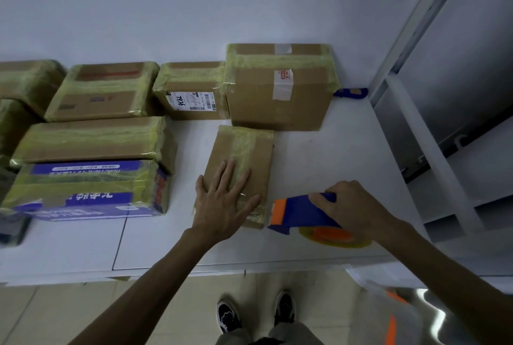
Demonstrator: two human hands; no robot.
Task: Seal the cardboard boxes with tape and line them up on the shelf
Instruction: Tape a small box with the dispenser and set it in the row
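Note:
A small flat cardboard box lies on the white shelf, with yellowish tape running along its top. My left hand lies flat on the box's near end, fingers spread. My right hand grips a blue and orange tape dispenser just right of the box's near corner; its roll of tape rests low by the shelf surface. A large taped box stands behind the small one against the wall.
Several taped boxes line the back wall at left, one with a white label. A blue printed box carries another box. A blue object lies in the corner. A white rack upright rises at right.

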